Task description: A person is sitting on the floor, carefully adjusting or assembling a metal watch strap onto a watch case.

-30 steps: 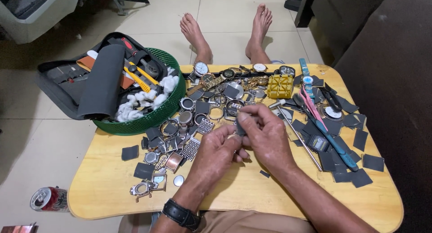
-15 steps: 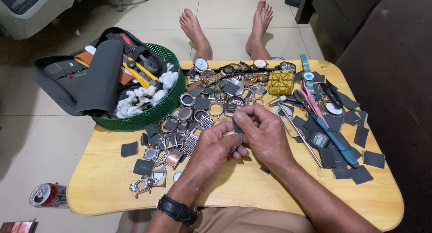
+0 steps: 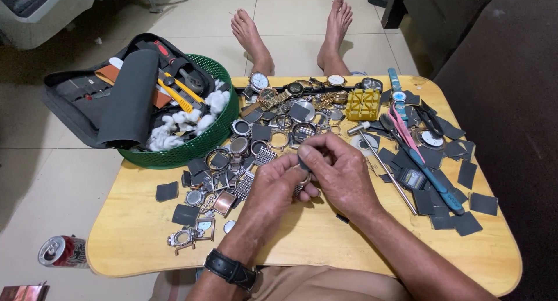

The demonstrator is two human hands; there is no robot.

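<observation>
My left hand and my right hand meet over the middle of a low wooden table. Together they pinch a small metal watch part with a bit of mesh strap hanging below; most of it is hidden by the fingers. A black wristwatch sits on my left wrist. Around the hands lie several watch cases, bezels and straps, with dark square pads scattered among them.
A green basket with cotton, a yellow tool and a black tool case overlaps the table's left corner. A yellow plastic block, a blue tool and metal rod lie right. A red can lies on the floor. Bare feet rest beyond.
The view has tilted slightly. Both hands stay together at the table's middle, with the fingers shifting a little on the small part.
</observation>
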